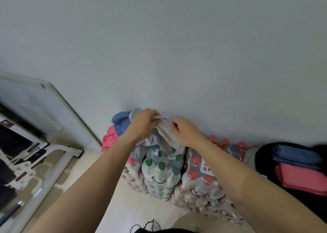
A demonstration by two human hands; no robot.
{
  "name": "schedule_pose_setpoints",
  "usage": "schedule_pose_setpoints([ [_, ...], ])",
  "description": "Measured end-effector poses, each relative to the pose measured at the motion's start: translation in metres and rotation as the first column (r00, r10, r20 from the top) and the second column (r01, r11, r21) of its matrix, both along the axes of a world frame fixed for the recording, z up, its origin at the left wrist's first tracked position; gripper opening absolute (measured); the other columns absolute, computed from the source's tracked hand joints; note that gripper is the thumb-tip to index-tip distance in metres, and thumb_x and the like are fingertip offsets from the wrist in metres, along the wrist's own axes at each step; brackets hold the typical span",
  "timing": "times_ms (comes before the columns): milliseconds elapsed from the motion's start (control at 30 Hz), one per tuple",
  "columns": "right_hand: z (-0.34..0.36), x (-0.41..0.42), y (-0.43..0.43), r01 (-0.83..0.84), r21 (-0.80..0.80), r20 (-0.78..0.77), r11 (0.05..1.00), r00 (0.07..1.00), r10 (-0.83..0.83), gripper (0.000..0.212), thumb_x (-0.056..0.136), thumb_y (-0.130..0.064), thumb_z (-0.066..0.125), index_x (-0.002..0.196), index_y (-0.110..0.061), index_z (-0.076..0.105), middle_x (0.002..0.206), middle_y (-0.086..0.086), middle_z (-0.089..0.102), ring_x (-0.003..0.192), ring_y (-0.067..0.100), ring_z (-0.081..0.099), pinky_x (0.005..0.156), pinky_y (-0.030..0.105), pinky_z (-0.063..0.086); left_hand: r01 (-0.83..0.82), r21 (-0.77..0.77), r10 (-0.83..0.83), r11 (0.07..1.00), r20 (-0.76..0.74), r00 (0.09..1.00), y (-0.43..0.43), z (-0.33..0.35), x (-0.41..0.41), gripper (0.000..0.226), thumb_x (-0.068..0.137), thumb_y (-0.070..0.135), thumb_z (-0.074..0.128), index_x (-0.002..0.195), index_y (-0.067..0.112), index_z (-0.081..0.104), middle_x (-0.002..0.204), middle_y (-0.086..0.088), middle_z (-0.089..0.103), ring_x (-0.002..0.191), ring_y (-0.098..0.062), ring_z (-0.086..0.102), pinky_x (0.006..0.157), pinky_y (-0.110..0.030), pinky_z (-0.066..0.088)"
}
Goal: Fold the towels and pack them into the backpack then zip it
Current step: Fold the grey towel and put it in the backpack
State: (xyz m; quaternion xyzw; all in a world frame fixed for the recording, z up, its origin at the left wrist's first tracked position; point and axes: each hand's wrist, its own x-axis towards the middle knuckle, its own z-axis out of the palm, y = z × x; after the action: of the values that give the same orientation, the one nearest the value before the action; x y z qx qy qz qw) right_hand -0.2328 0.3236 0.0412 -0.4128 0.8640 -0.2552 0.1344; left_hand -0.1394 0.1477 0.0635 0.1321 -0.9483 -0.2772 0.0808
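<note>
A grey towel (165, 137) hangs over the shrink-wrapped water bottle packs against the wall. My left hand (143, 124) grips its upper edge on the left. My right hand (185, 132) pinches the same edge just to the right. Behind my left hand lie a blue towel (121, 122) and a pink towel (109, 139), both crumpled. At the right edge a black backpack (265, 153) lies open with a folded blue towel (295, 155) and a folded pink towel (300, 178) stacked in it.
Packs of green-capped bottles (161, 176) and red-capped bottles (201, 181) stand on the beige floor by the grey wall. A white metal frame (53, 162) and dark items sit at the left. A leaning white panel (35, 105) stands behind them.
</note>
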Motion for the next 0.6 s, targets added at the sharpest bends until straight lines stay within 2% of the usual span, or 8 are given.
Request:
schedule_pose_setpoints([
  [100,0.021,-0.014,0.005,0.072,-0.007,0.044,0.997,0.996,-0.072,0.017,0.1,-0.032,0.045,0.105,-0.018,0.053,0.094,0.003,0.065,0.083,0.025,0.059,0.074,0.04,0.049,-0.003,-0.023,0.001,1.0,-0.071,0.997,-0.008,0.024,-0.005,0.014,0.093,0.027,0.062,0.094,0.015,0.069,0.082,-0.002,0.056,0.079,-0.023,0.056,0.071,-0.03,0.036],
  [167,0.039,-0.023,0.007,0.067,-0.047,0.044,0.997,0.997,-0.065,0.016,0.099,-0.031,0.05,0.11,-0.019,0.054,0.093,-0.002,0.064,0.082,0.022,0.06,0.074,0.036,0.049,-0.014,-0.034,0.01,0.999,-0.133,0.991,-0.009,0.042,-0.013,0.014,0.095,0.027,0.061,0.093,0.015,0.068,0.08,-0.001,0.054,0.077,-0.021,0.053,0.069,-0.027,0.033],
  [267,0.062,-0.032,0.01,0.059,-0.111,0.053,0.992,0.997,-0.053,0.002,0.096,-0.023,0.055,0.098,-0.023,0.054,0.078,-0.012,0.055,0.071,0.012,0.054,0.064,0.028,0.043,-0.052,-0.035,0.042,0.998,-0.231,0.972,-0.007,0.068,-0.027,0.014,0.095,0.029,0.059,0.093,0.019,0.068,0.082,0.003,0.054,0.079,-0.017,0.053,0.072,-0.026,0.035],
  [333,0.071,-0.035,0.013,0.072,-0.115,0.025,0.991,0.997,-0.07,0.014,0.092,-0.016,0.054,0.08,-0.022,0.052,0.071,-0.01,0.051,0.066,0.011,0.051,0.061,0.031,0.041,-0.058,-0.047,0.042,0.997,-0.286,0.957,-0.005,0.085,-0.036,0.015,0.096,0.029,0.058,0.095,0.018,0.068,0.085,0.002,0.057,0.082,-0.017,0.054,0.075,-0.028,0.038],
  [400,0.074,-0.037,0.019,0.13,-0.114,0.019,0.985,0.991,-0.129,0.024,0.087,-0.009,0.053,0.065,-0.016,0.048,0.066,-0.001,0.05,0.06,0.016,0.05,0.059,0.036,0.042,-0.057,-0.041,0.04,0.998,-0.332,0.942,-0.003,0.101,-0.044,0.015,0.095,0.027,0.059,0.097,0.015,0.069,0.089,-0.002,0.061,0.086,-0.019,0.056,0.078,-0.03,0.041],
  [500,0.071,-0.043,0.031,0.263,-0.112,0.016,0.958,0.965,-0.263,0.024,0.081,-0.002,0.054,0.059,-0.008,0.048,0.063,0.006,0.046,0.055,0.019,0.048,0.053,0.036,0.041,-0.079,-0.038,0.06,0.996,-0.364,0.929,-0.006,0.117,-0.052,0.016,0.094,0.028,0.061,0.098,0.017,0.07,0.09,-0.001,0.061,0.089,-0.02,0.056,0.08,-0.03,0.041],
  [600,0.065,-0.051,0.042,0.34,-0.135,0.011,0.931,0.94,-0.342,0.021,0.081,-0.002,0.053,0.062,-0.011,0.049,0.067,0.005,0.05,0.058,0.018,0.05,0.056,0.033,0.042,-0.115,-0.006,0.105,0.993,-0.373,0.922,-0.011,0.123,-0.055,0.015,0.093,0.03,0.061,0.097,0.02,0.07,0.091,-0.003,0.062,0.088,-0.02,0.057,0.079,-0.031,0.041],
])
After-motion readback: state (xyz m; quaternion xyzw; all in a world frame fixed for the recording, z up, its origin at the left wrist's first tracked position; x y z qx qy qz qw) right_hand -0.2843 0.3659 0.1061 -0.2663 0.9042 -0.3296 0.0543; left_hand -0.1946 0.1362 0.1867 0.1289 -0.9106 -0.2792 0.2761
